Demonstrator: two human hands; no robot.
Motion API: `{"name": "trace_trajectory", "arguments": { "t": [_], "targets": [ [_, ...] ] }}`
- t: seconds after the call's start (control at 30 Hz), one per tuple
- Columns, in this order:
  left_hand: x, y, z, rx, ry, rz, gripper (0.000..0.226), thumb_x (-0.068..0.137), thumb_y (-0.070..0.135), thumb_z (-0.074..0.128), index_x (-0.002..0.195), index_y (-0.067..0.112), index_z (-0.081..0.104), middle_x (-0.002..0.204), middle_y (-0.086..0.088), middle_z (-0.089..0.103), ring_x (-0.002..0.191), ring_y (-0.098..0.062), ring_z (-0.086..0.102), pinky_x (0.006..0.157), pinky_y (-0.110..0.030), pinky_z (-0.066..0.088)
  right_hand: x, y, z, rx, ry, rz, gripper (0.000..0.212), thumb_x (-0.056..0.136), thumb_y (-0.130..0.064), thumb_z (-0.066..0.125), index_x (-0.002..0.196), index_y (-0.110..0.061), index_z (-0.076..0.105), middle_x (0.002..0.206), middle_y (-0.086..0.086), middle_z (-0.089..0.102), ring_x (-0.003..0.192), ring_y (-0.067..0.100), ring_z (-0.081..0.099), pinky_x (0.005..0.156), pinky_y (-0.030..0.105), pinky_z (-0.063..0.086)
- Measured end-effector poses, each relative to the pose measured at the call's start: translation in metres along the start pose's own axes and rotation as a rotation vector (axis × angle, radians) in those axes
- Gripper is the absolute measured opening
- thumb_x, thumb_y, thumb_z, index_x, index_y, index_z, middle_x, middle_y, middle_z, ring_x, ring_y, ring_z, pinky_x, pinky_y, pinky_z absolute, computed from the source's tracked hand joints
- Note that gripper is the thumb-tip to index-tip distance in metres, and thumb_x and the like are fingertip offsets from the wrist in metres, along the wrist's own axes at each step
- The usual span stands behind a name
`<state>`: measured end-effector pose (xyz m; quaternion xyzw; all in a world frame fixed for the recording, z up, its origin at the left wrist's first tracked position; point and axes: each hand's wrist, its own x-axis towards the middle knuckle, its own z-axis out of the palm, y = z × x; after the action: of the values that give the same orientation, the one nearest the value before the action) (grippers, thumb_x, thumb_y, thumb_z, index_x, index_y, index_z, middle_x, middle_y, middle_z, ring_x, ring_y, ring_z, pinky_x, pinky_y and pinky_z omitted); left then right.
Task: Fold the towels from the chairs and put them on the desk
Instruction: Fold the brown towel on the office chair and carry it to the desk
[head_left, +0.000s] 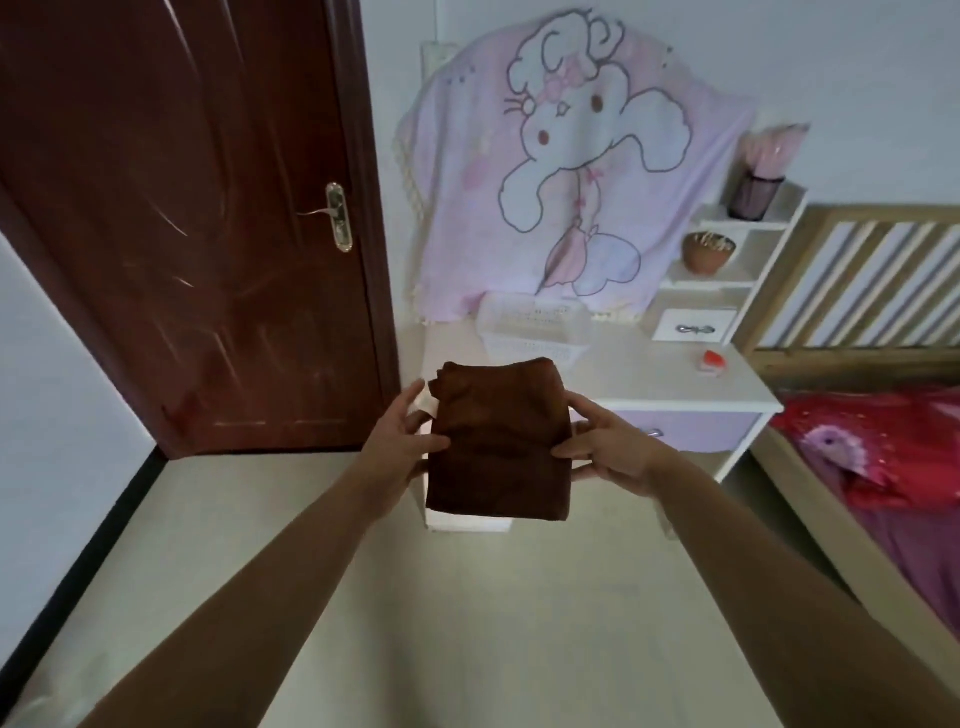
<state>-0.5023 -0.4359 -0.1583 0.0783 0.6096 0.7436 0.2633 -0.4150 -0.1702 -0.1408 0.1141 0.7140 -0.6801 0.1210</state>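
Observation:
A folded dark brown towel (496, 441) is held in the air between both hands, in front of the white desk (649, 371). My left hand (402, 441) grips its left edge, thumb on top. My right hand (608, 447) grips its right edge, fingers under it. A pale label sticks out at the towel's left side. The towel covers the desk's near left corner. No chairs are in view.
A white lace basket (535, 325) stands on the desk's back left. A white card (696, 325) and a small red object (710, 360) lie to the right. Behind hangs a pink cartoon blanket (571, 171). A dark red door (182, 208) is left, a bed (883, 467) right.

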Motion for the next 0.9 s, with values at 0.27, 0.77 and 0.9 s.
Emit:
{"name": "trace_trajectory", "arguments": {
  "t": [0.27, 0.77, 0.9],
  "targets": [
    [0.169, 0.029, 0.047, 0.177, -0.172, -0.017, 0.086, 0.084, -0.013, 0.059, 0.143, 0.044, 0.037, 0.134, -0.009, 0.052, 0.115, -0.024, 0.059, 0.073, -0.03, 0.056, 0.077, -0.015, -0.101, 0.101, 0.16, 0.058, 0.073, 0.086, 0.009, 0.061, 0.133, -0.046, 0.052, 0.111, 0.011, 0.07, 0.106, 0.028, 0.07, 0.088, 0.046, 0.057],
    [0.439, 0.052, 0.106, 0.481, -0.097, -0.134, 0.082, 0.087, -0.009, 0.058, 0.147, 0.039, 0.032, 0.135, -0.012, 0.042, 0.111, -0.028, 0.057, 0.064, -0.032, 0.057, 0.303, -0.041, -0.275, 0.173, 0.132, 0.185, 0.072, 0.084, 0.004, 0.058, 0.139, -0.042, 0.049, 0.121, 0.008, 0.068, 0.103, 0.032, 0.069, 0.077, 0.043, 0.061],
    [0.503, 0.054, 0.095, 0.483, -0.024, -0.201, 0.079, 0.087, -0.009, 0.057, 0.146, 0.038, 0.034, 0.13, -0.011, 0.046, 0.102, -0.021, 0.058, 0.063, -0.033, 0.056, 0.368, -0.045, -0.291, 0.196, 0.145, 0.252, 0.07, 0.083, 0.001, 0.058, 0.138, -0.042, 0.05, 0.12, 0.007, 0.069, 0.102, 0.031, 0.069, 0.08, 0.044, 0.061]
  ]
}}
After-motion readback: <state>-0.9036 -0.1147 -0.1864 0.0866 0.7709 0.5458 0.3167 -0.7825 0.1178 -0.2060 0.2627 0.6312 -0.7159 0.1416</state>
